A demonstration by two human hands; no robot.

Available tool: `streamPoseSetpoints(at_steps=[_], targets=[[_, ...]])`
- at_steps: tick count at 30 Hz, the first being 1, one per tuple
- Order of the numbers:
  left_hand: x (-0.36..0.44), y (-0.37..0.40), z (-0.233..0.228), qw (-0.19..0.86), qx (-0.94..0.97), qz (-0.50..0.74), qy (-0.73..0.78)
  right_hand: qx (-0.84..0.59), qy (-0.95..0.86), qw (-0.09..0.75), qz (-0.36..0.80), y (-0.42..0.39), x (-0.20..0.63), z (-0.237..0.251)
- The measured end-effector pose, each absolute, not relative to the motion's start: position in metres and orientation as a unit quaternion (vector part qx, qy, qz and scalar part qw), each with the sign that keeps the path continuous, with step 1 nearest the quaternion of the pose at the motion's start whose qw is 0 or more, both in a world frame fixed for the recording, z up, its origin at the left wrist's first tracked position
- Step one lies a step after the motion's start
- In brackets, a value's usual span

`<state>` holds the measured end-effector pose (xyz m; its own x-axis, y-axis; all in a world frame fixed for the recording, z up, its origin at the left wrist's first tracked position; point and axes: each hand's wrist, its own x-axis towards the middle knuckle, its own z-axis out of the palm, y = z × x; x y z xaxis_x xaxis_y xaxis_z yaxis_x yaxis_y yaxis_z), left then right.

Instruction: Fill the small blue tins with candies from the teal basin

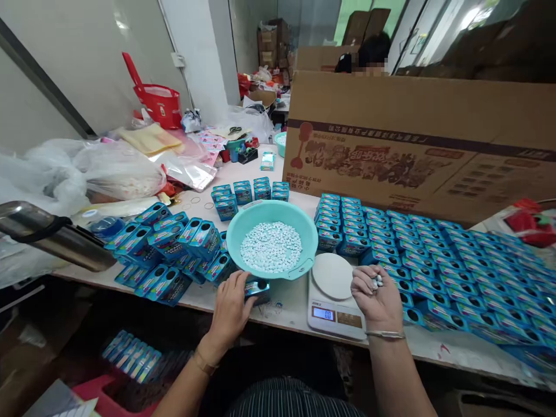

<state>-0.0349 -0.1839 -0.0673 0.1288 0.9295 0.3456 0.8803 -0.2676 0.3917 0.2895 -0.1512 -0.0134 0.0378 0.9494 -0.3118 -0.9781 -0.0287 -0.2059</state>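
My left hand (pixel 232 304) grips a small blue box (pixel 257 287) at the table's front edge, its fingers over one end. Just behind it stands a teal plastic basin (pixel 234 237) with a heap of small white pellets (pixel 271 246) in it. Palm up, my right hand (pixel 377 292) has its fingers curled round a few white pellets (pixel 377 282). It is beside the right edge of a white digital scale (pixel 332 278). The scale's plate bears nothing, and its display reads 0.0.
Rows of blue boxes (pixel 452 266) fill the table's right side, and more boxes (pixel 174 243) are piled at left. A large cardboard carton (pixel 417 139) stands behind. A steel flask (pixel 56 234) leans in from the left near plastic bags (pixel 117 174). A person (pixel 374 52) is beyond the carton.
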Motion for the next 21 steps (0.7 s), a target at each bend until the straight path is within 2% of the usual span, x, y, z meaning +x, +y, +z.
streamPoseSetpoints(at_steps=[7, 13, 17, 19, 21], targets=[[-0.02, -0.195, -0.043, 0.131, 0.803, 0.3, 0.498, -0.178, 0.034, 0.72, 0.67, -0.164, 0.319, -0.029], [0.078, -0.155, -0.011, 0.164, 0.838, 0.349, 0.387, -0.155, 0.056, 0.737, 0.656, -0.164, 0.332, -0.027], [0.148, -0.107, -0.023, 0.143, 0.868, 0.279, 0.385, -0.157, 0.066, 0.747, 0.643, -0.163, 0.337, -0.022], [0.164, -0.092, -0.027, 0.143, 0.873, 0.231, 0.406, -0.167, 0.067, 0.756, 0.629, -0.164, 0.34, -0.02], [0.162, -0.089, -0.023, 0.138, 0.862, 0.239, 0.424, -0.18, 0.07, 0.763, 0.617, -0.165, 0.344, -0.019]])
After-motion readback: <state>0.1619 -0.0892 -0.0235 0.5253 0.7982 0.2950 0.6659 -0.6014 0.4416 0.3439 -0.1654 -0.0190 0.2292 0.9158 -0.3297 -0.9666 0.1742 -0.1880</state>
